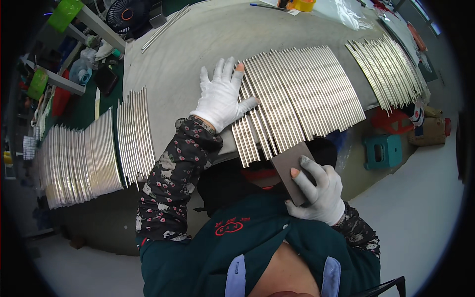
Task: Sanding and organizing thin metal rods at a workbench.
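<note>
A row of shiny metal rods (307, 89) lies side by side in front of me, their near ends sticking out past the table edge. My left hand (221, 96), in a white glove with a bare fingertip, rests with fingers spread at the left side of this row, its thumb over the rods. In my right hand (319, 190), gloved the same way, is a flat brown-grey rectangular block (292, 171). The fingers lie over its face and the thumb is at its lower end. The block's upper end meets the near ends of several rods.
More rods (386, 72) lie at the far right, and further bundles (94, 151) at the left, some wrapped in clear plastic. A few loose rods (166, 28) sit on the grey table (173, 64) at the back. A teal stool (383, 151) stands at the right, and a black fan (127, 16) at the back left.
</note>
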Tool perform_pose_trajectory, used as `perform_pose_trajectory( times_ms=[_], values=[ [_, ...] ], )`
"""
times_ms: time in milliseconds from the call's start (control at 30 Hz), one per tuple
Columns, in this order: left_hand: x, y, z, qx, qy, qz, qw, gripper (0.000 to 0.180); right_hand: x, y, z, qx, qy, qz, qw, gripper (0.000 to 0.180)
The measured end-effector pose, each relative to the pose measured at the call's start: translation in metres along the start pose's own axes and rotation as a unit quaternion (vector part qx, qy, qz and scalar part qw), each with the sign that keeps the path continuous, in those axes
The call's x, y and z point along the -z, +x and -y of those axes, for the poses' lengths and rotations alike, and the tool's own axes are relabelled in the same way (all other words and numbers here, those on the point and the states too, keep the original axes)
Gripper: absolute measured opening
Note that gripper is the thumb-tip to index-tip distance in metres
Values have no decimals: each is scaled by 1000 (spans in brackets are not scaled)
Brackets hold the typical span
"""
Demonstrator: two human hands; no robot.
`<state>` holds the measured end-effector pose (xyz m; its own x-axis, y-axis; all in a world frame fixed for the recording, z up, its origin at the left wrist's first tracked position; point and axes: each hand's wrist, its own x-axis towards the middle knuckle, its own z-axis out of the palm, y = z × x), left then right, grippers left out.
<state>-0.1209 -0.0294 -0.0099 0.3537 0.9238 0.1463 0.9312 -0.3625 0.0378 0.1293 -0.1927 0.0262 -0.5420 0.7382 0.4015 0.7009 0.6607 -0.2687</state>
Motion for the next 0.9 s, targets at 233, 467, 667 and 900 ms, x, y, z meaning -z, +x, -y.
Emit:
perform_pose_trajectory(
  times_ms=[233,467,667,900],
  values=[
    [0,-5,-9,-18,-21,17,999,87,-2,2,0,5,11,12,1000,72],
    [2,-7,-5,-13,-13,19,1000,87,-3,9,2,13,8,30,999,69],
    [5,-4,-9,-15,-15,21,1000,88,-25,60,-1,-6,-52,32,998,59],
    [0,-9,-4,-13,-29,23,999,87,0,15,3,13,1,81,997,67]
  ],
)
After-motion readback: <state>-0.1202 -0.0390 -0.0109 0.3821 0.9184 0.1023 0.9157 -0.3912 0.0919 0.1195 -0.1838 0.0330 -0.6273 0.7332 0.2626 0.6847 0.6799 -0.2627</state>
